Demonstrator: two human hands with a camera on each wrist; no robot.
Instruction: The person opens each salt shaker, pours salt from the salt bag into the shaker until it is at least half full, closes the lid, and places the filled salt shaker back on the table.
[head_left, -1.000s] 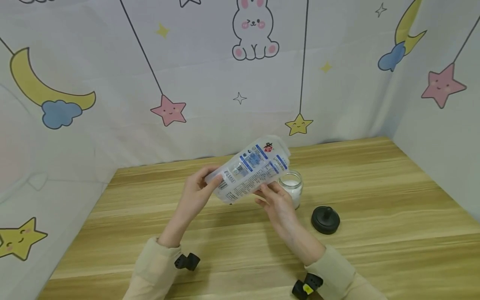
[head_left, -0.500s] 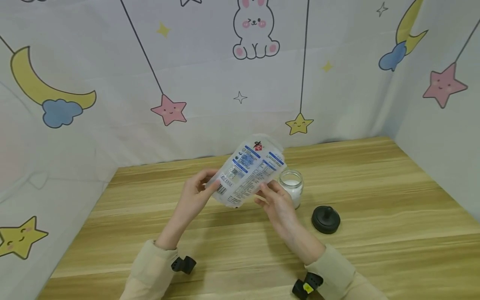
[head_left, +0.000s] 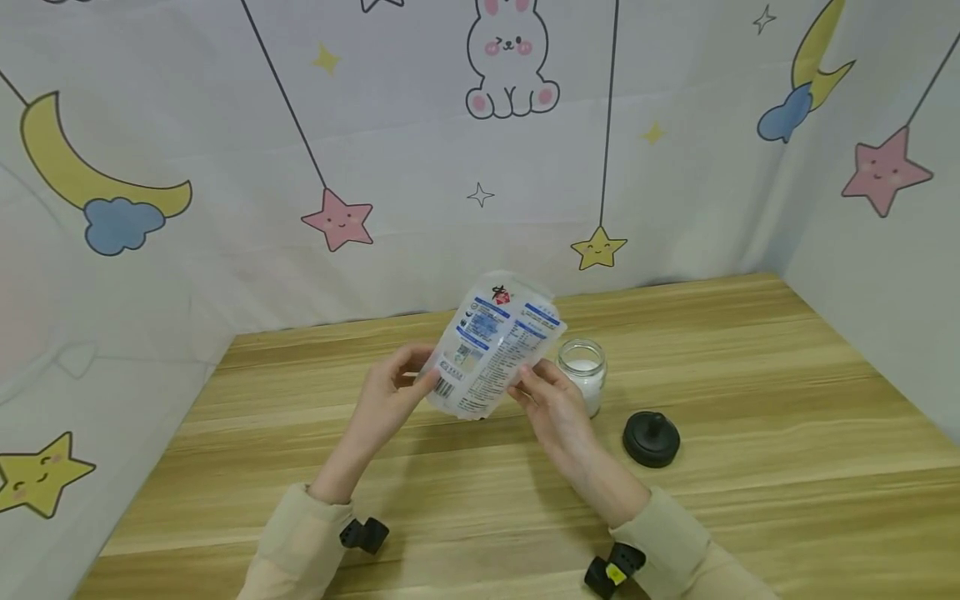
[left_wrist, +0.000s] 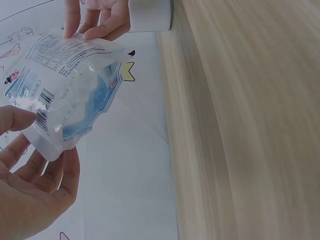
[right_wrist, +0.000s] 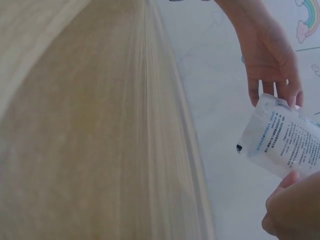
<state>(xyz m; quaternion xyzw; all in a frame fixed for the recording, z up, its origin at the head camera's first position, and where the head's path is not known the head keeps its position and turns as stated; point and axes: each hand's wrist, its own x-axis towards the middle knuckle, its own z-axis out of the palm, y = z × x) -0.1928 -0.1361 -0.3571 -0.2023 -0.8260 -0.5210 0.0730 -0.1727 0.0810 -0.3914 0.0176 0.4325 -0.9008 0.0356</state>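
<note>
A white plastic pouch (head_left: 491, 346) with blue panels and printed text is held tilted above the table between both hands. At its lower left end, my left hand (head_left: 393, 392) pinches it, thumb over the barcode and fingers behind. My right hand (head_left: 558, 412) pinches the pouch's right edge with thumb and fingers. In the left wrist view the pouch (left_wrist: 70, 85) shows a barcode and a bluish reverse side. Just behind the right hand stands an uncapped glass jar (head_left: 583, 367) with white contents. A black lid (head_left: 651, 439) with a knob lies right of that hand.
The wood-grain table (head_left: 787, 400) extends around the hands on all sides. A white cloth backdrop (head_left: 420, 150) printed with a rabbit, moons and stars hangs along its back edge and sides.
The pouch has turned counterclockwise to a more upright tilt, its top end shifting left. The left wrist has moved slightly down and left; the jar and lid have stayed in place.
</note>
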